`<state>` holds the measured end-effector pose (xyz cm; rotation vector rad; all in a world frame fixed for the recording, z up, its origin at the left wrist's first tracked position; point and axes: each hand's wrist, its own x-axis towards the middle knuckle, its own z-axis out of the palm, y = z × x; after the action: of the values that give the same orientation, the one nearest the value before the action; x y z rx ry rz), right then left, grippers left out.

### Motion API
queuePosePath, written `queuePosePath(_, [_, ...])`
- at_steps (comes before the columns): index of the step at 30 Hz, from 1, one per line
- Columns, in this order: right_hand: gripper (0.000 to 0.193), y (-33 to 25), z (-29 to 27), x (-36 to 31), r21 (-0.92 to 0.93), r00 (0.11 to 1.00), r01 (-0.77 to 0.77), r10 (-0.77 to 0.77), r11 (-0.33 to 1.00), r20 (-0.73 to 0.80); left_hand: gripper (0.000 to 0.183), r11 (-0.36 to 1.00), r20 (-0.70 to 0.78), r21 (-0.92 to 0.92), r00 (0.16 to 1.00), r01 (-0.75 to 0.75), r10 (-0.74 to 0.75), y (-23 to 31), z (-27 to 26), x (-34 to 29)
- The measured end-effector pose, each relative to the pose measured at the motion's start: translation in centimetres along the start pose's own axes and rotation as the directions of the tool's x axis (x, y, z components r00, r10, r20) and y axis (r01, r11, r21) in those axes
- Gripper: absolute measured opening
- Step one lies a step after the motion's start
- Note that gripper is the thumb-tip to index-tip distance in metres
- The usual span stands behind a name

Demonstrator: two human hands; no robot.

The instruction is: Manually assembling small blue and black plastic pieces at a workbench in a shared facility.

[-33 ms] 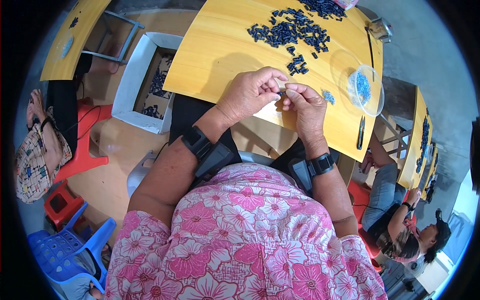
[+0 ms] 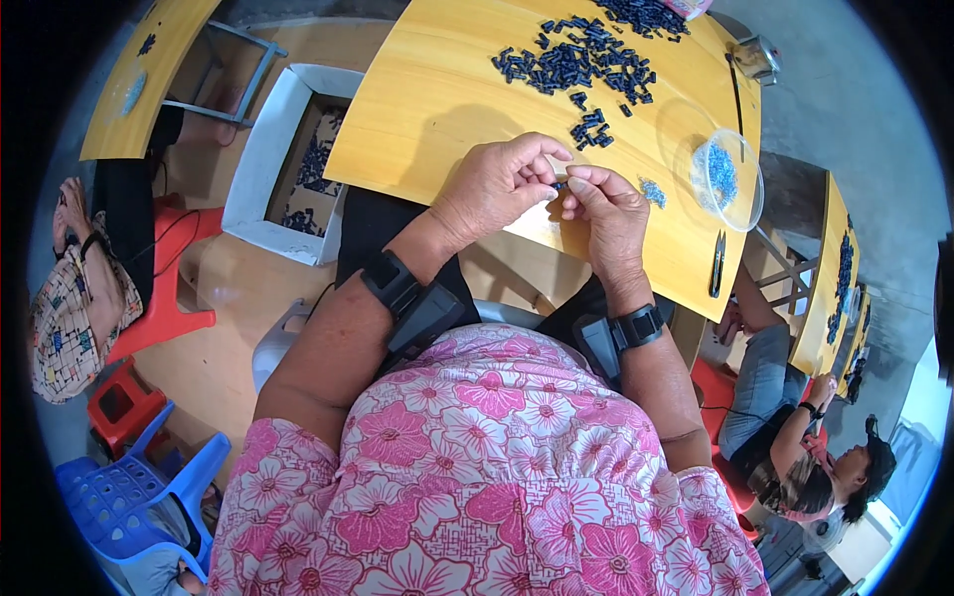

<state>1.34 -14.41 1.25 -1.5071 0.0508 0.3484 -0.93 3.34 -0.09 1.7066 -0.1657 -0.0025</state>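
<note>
Over the near edge of the yellow wooden table [image 2: 417, 109], my left hand [image 2: 497, 181] and my right hand [image 2: 608, 207] meet fingertip to fingertip. Between them shows a tiny dark blue-black piece [image 2: 558, 186], mostly hidden by the fingers. Thumb and fingers of both hands are pinched closed at it. Just right of my right hand lies a small heap of pale clear-blue bits [image 2: 652, 192]. Beyond the hands is a spread of small black tube-like parts [image 2: 576, 65], with a few lying closer to me.
A clear round tub [image 2: 760, 189] holding blue bits stands at the table's right edge. Dark tweezers [image 2: 717, 263] lie nearer me. A thin black rod [image 2: 735, 104] and metal tin [image 2: 757, 60] are farther back. A white box [image 2: 243, 199] with black parts is at left. Other people sit on both sides.
</note>
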Motion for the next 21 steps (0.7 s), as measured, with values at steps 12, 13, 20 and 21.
queuePosePath(12, [0.011,0.20,0.07,0.03,-0.002,1.000,0.019,-0.019,1.000,0.006,0.040,1.000,0.000,0.010,1.000,0.008,-0.008,0.01,0.04,0.02])
queuePosePath(13, [0.012,0.19,0.09,-0.02,-0.016,1.000,0.019,-0.019,1.000,-0.002,0.040,1.000,0.002,0.020,1.000,0.009,-0.009,0.04,0.02,0.04])
queuePosePath(20, [0.010,0.52,0.32,-0.37,-0.044,0.997,0.057,-0.059,0.997,-0.041,0.040,1.000,0.001,-0.002,1.000,0.010,-0.010,-0.10,0.17,0.00])
queuePosePath(21, [0.010,0.60,0.35,-0.42,-0.043,0.997,0.057,-0.059,0.997,-0.040,0.040,1.000,0.002,0.008,1.000,0.008,-0.008,-0.01,0.15,-0.02])
